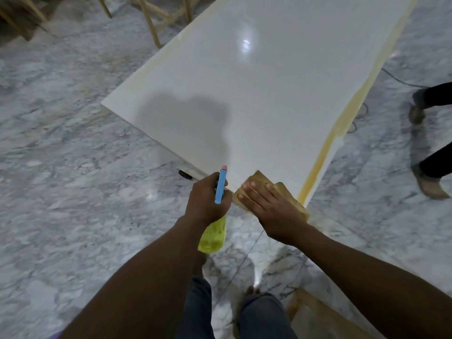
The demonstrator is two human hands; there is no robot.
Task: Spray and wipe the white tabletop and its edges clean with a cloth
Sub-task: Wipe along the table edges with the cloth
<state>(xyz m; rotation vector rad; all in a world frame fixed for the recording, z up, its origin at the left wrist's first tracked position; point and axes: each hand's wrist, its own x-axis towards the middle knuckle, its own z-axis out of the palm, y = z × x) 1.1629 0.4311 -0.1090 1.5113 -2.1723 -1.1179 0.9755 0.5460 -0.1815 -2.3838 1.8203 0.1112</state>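
Observation:
The glossy white tabletop [256, 89] stretches away from me, its near corner just in front of my hands. A yellowish band [342, 123] runs along its right edge. My left hand [205, 201] grips a spray bottle [212, 237] with a blue trigger head [220, 184] and a yellow-green body that hangs below my fist, over the floor beside the near-left edge. My right hand [271, 209] lies flat, fingers together, pressing a folded tan cloth [281, 189] onto the near corner of the top.
Grey marbled floor [73, 179] surrounds the table. Another person's legs and shoes [430, 172] stand at the right, near a dark cable [401, 80]. Wooden furniture legs [151, 23] stand at the far left, and a wooden frame [318, 307] sits by my right leg.

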